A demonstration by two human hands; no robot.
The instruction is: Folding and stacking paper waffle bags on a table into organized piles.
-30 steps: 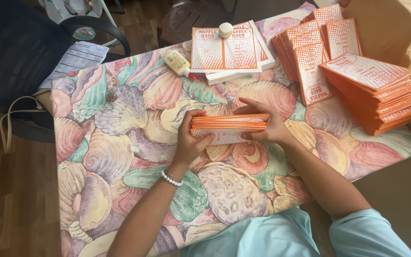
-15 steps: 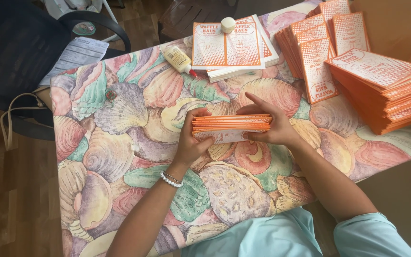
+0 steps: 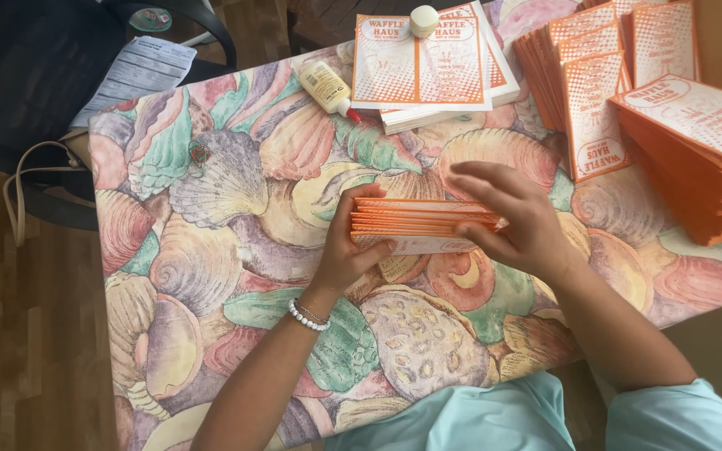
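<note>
A small stack of orange-and-white folded cards [image 3: 418, 224] stands on edge on the shell-patterned tablecloth [image 3: 211, 250]. My left hand [image 3: 346, 250] grips the stack's left end, thumb on the near face. My right hand [image 3: 511, 219] rests at the stack's right end with fingers spread over its top. A beaded bracelet [image 3: 306, 316] circles my left wrist.
More orange cards lie at the back right: a fanned row [image 3: 587, 83] and a tall pile [image 3: 704, 150]. Flat printed sheets [image 3: 419, 63] carry a small round white lid [image 3: 424, 18]. A glue bottle [image 3: 327, 88] lies beside them. A dark chair [image 3: 35, 75] with a paper [image 3: 135, 71] stands left.
The view has shifted slightly. My right hand's fingers have lifted and spread over the stack's top; my left hand keeps its grip on the stack's left end.
</note>
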